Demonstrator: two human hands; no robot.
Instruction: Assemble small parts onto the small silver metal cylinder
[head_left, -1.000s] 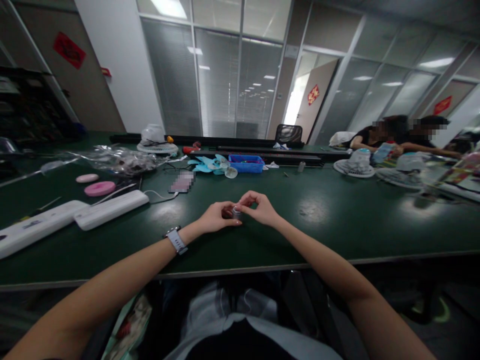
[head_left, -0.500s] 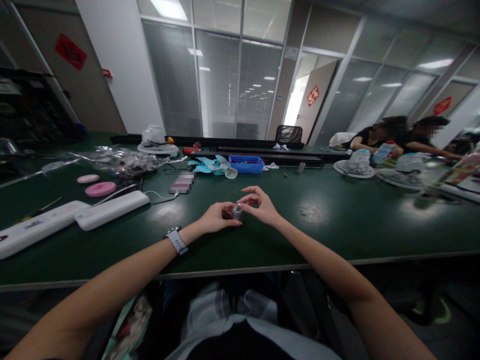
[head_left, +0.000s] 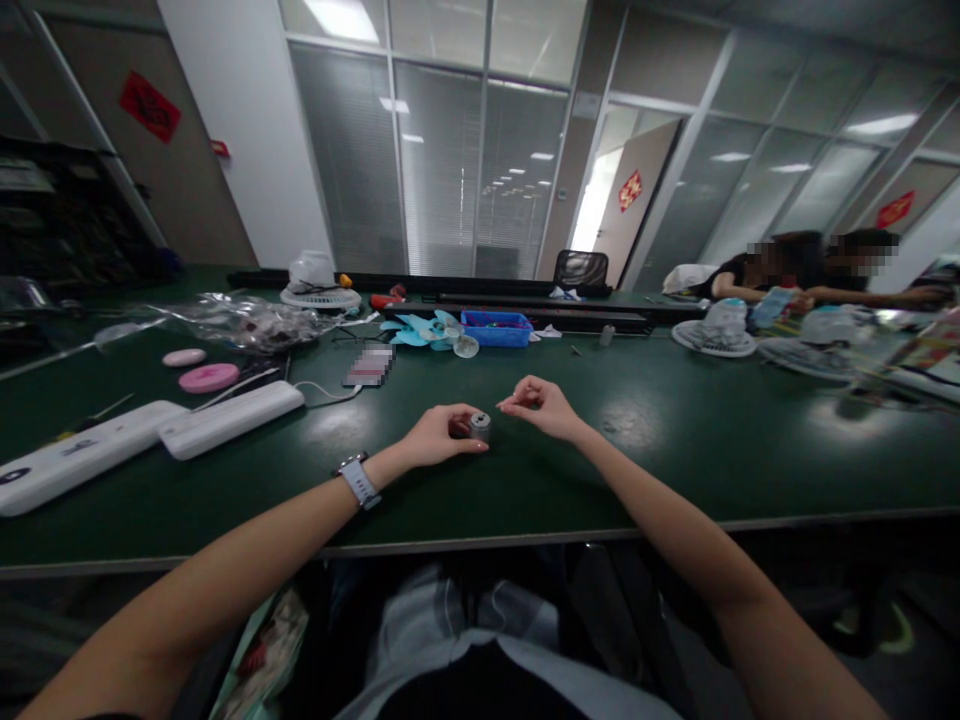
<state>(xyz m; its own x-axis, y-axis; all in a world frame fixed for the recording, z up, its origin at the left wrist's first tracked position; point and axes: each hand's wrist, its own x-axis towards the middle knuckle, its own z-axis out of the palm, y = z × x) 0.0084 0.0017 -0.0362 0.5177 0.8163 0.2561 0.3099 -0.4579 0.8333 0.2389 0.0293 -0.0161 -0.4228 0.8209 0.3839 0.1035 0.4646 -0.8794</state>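
A small grey metal cylinder (head_left: 481, 427) stands upright on the green table, with dark marks on its round top. Fingers and thumb of my left hand (head_left: 442, 436) are wrapped round its left side. To the right of the cylinder and a little above it, my right hand (head_left: 546, 408) is raised with thumb and index finger pinched together. Whatever that pinch holds, if anything, is too small to make out. A gap separates the right fingertips from the cylinder.
Beyond my hands are a blue basket (head_left: 496, 329), light-blue fan blades (head_left: 424, 330) and a phone (head_left: 370, 366) on a cable. White power strips (head_left: 231, 420) lie left. Fan parts (head_left: 717, 328) and two people (head_left: 855, 270) are at the far right.
My right hand has moved right, away from the cylinder, and its thumb and index finger are now together. The cylinder's top is uncovered. My left hand keeps its hold.
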